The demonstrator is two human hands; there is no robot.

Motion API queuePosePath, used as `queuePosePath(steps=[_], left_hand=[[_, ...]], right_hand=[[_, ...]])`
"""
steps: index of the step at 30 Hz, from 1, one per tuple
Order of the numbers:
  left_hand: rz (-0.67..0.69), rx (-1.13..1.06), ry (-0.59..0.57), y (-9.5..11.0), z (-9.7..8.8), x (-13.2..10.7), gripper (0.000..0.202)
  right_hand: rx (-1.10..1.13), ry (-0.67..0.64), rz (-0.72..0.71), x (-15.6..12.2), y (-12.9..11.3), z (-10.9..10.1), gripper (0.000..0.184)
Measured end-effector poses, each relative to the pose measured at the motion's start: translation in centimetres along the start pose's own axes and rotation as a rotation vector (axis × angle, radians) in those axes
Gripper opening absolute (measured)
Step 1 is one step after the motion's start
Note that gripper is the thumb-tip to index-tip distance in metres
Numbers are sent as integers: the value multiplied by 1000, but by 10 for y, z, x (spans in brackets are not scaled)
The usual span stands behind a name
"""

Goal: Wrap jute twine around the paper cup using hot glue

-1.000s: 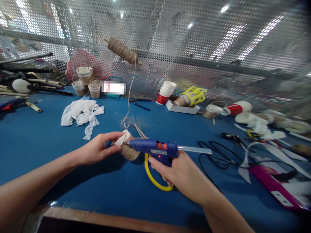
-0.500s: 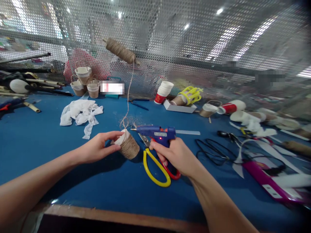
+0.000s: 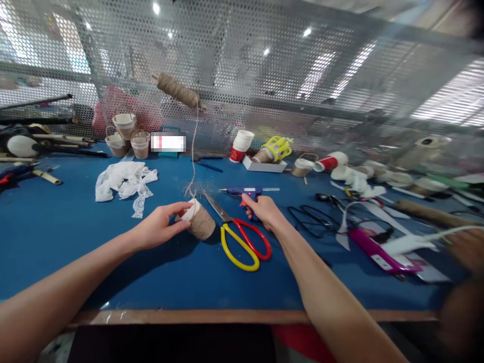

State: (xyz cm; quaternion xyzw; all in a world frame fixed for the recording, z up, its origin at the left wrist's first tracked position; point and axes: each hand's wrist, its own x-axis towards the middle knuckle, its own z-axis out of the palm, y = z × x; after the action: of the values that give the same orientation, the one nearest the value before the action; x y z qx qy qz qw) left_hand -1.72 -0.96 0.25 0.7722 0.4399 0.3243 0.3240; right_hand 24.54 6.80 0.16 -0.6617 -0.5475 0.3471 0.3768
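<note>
My left hand (image 3: 161, 225) grips the white rim of a paper cup (image 3: 201, 222) wrapped in brown twine, tilted with its base toward the right. From its rim a loose strand (image 3: 194, 151) runs up to a twine spool (image 3: 178, 91) on the mesh panel. My right hand (image 3: 262, 210) is closed around the handle of a blue hot glue gun (image 3: 245, 191), whose nozzle points left and whose small light glows. A clear glue stick sticks out of its back. Between the hands lie scissors (image 3: 226, 218) with one yellow and one red handle.
White lace (image 3: 124, 181) lies left, before several twine-wrapped little buckets (image 3: 124, 126). Stacked paper cups (image 3: 242, 145) and a white box lid (image 3: 264, 165) stand at the back. Black cables (image 3: 313, 222) and a purple power strip (image 3: 372, 249) lie right. At the far right another person's hand appears, blurred.
My right hand has moved the glue gun away from the cup, farther back on the table, uncovering the scissors. The left hand keeps its hold on the cup. The view has shifted right.
</note>
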Motion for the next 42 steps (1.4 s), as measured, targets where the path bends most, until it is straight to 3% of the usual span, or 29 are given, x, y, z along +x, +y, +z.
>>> queuePosePath(steps=[11,16,19,22,24,26,29,36,42], left_hand=[[3,2,-6,1,0,1,42],[31,12,-17,1,0,0,39],[31,10,-17,2,0,-1,39],[31,13,-15,3,1,-1,39],[31,22,-13,2,1,-2,40],[33,33,-11,2,1,-2,41],[29,51,-5,2,0,-1,40],[-18,70,-59,8,-3,0,27],[-4,6,-115,13,-1,-4,24]], right_hand=[[-265,-3,37,12,-4,3,28],[-410,63,-125,-3,-23,2,24],[-396,-80,-258,-21,-41,13,32],[-313,-313,-319,-34,-57,36,43],[-102,-543,-333,-39,-64,54,44],[57,-590,-339,-41,-70,67,34],[149,-498,-353,-45,-75,69,21],[135,-363,-435,-57,-67,36,25],[126,-227,-500,-61,-58,39,23]])
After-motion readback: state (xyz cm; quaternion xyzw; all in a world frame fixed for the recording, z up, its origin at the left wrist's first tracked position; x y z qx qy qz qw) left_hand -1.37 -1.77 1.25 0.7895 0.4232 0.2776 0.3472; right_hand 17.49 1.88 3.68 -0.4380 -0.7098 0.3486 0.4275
